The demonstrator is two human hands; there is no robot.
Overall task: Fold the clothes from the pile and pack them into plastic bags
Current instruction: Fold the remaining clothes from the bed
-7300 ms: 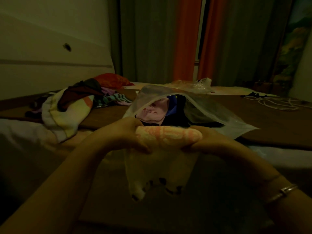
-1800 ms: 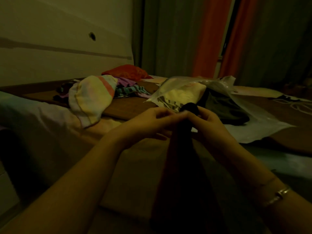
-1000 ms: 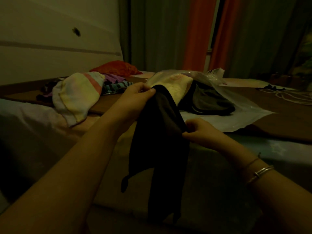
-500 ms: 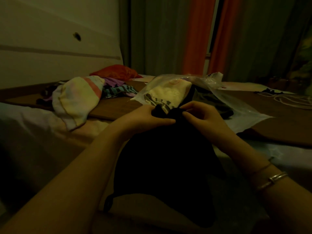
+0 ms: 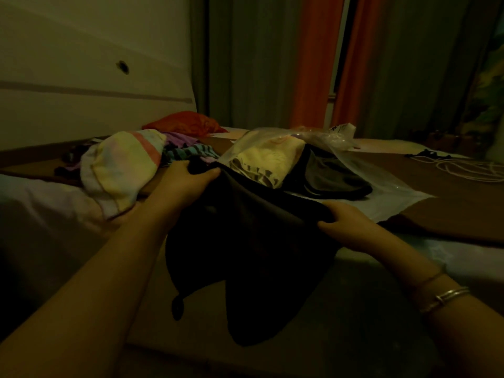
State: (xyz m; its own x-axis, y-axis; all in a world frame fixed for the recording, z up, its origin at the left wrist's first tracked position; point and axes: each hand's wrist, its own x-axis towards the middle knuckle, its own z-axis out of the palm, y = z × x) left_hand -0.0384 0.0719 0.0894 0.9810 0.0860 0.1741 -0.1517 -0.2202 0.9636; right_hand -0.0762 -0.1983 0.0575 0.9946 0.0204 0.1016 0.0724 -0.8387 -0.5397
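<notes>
I hold a dark garment [image 5: 253, 249] stretched out in front of me above the bed's edge, its lower part hanging down. My left hand [image 5: 185, 184] grips its upper left corner. My right hand [image 5: 342, 222] grips its right edge. Behind it lies a clear plastic bag [image 5: 368, 170] on the brown bed cover, with a pale yellow printed garment [image 5: 267, 159] and a dark one [image 5: 332, 178] inside. The pile of clothes [image 5: 122, 165] sits to the left, with a pastel striped piece in front and a red piece [image 5: 188, 122] behind.
A white cord [image 5: 463, 170] lies on the brown cover [image 5: 450, 211] at far right. A pale sheet [image 5: 35, 203] covers the bed's left side. Curtains and a white wall stand behind the bed. A crumpled clear bag [image 5: 341, 132] lies beyond the filled one.
Earlier a pale rolled garment was in my hands; it now lies in the bag. My hands, together half a second ago on the bunched dark garment, have moved apart and spread it.
</notes>
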